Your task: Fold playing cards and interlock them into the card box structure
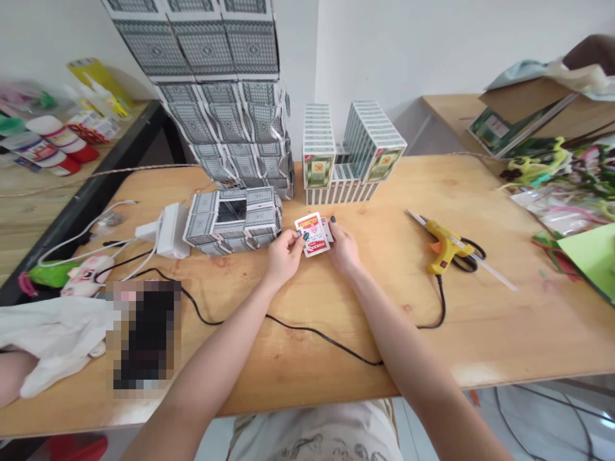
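Observation:
My left hand (287,251) pinches a red and white playing card (312,235) by its left edge, over the middle of the wooden table. Around the right side of a second card (327,229), partly hidden behind the first, my right hand (342,244) is closed. Just left of my hands lies a block built of grey patterned cards (232,221) with a square opening on top. Behind it rises a tall structure of the same cards (230,102). Green card boxes (319,169) stand stacked beyond my hands.
A yellow glue gun (444,246) and scissors (466,256) lie at the right. A black cable (312,330) crosses the table under my forearms. At the left are a white power adapter (172,232) and a white cloth (57,330).

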Motion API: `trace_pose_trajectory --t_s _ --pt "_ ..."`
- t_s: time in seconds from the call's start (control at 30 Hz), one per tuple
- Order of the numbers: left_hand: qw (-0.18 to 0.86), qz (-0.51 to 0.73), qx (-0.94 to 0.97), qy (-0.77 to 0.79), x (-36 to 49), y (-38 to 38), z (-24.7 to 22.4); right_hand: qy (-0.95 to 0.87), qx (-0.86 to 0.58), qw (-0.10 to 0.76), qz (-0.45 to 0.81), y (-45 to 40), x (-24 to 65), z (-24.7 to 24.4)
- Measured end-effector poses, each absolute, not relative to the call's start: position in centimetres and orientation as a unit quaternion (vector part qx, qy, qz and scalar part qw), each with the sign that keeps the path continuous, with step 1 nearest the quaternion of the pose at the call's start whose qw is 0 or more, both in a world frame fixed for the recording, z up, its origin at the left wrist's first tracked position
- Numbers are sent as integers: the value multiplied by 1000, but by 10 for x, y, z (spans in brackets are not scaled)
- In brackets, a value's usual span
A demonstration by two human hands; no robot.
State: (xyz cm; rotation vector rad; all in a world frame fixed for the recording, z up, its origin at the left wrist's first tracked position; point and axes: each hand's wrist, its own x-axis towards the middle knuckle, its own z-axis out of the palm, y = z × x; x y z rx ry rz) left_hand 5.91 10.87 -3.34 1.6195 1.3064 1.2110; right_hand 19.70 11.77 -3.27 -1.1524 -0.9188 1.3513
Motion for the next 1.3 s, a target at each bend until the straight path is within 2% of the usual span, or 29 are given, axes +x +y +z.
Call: trace_pose_trajectory --t_s 0.2,0.37,0.47,0.67,0.77,0.9,1.07,1.2,1.3 --pt "432 480 595 478 58 110 -32 -373 -390 501 677 115 191 -31" --pt "436 467 597 484 58 108 -32 -390 -426 505 642 115 192 -33" --pt "439 462 599 484 59 108 -31 -459 -495 489 552 115 195 -34" --pt "446 456 593 492 60 108 -27 -628 -615 411 240 106 191 -30" --pt "466 460 574 491 60 108 -27 -651 -625 390 183 102 189 -28" --pt "481 466 559 490 61 107 -27 -641 -602 422 223 101 190 -28" --pt "420 483 580 504 60 103 -27 -593 -561 481 320 99 188 -27" --pt "387 482 589 521 63 101 -25 -569 -555 518 315 96 183 -27" --pt "374 480 595 525 65 102 -25 -570 -562 514 308 97 183 -28"
